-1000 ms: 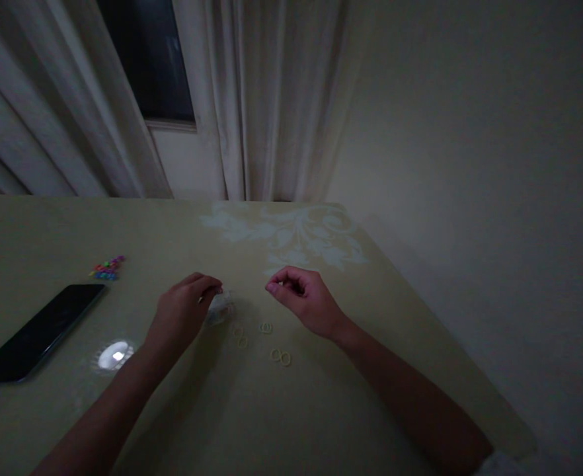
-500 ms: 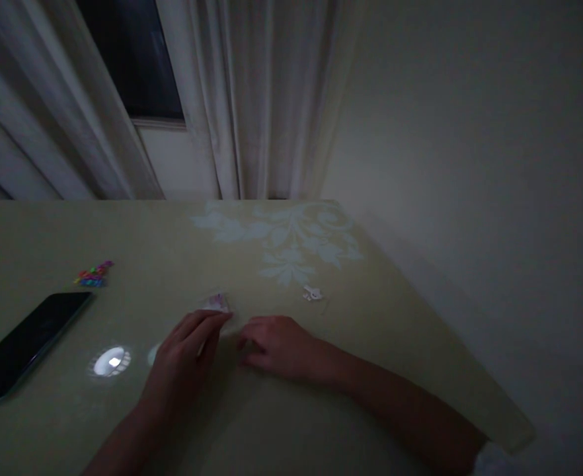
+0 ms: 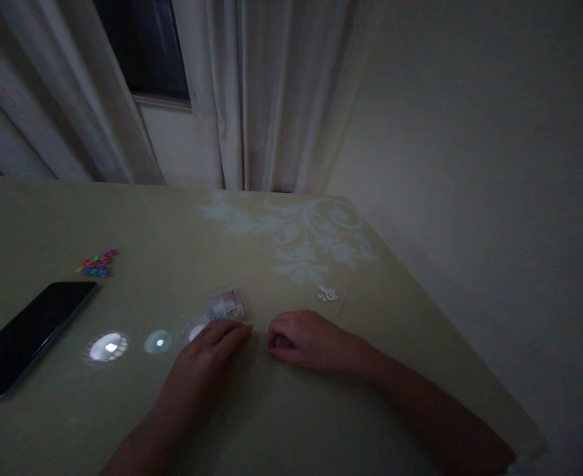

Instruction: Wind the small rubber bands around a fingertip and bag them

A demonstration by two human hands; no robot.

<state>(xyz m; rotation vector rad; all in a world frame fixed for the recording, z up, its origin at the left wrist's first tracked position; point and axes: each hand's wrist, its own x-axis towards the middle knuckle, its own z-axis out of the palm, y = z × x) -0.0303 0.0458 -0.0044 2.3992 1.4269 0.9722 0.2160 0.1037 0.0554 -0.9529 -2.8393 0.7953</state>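
Dipping lower than a second ago, both hands bring their fingertips down near the table (image 3: pixel 281 430), which puts them close to the packet (image 3: pixel 226 304) just beyond the left hand (image 3: pixel 209 354). Its fingers bunch together; the right hand (image 3: pixel 304 340) curls nearly closed. Whether either holds anything, I cannot tell. A narrow gap parts them; the table's right edge slants well off.

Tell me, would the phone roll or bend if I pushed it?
The phone would probably slide rather than roll, since it lies flat on the table. It's likely stiff: its edges look straight. Its smooth-looking face might be slippery.
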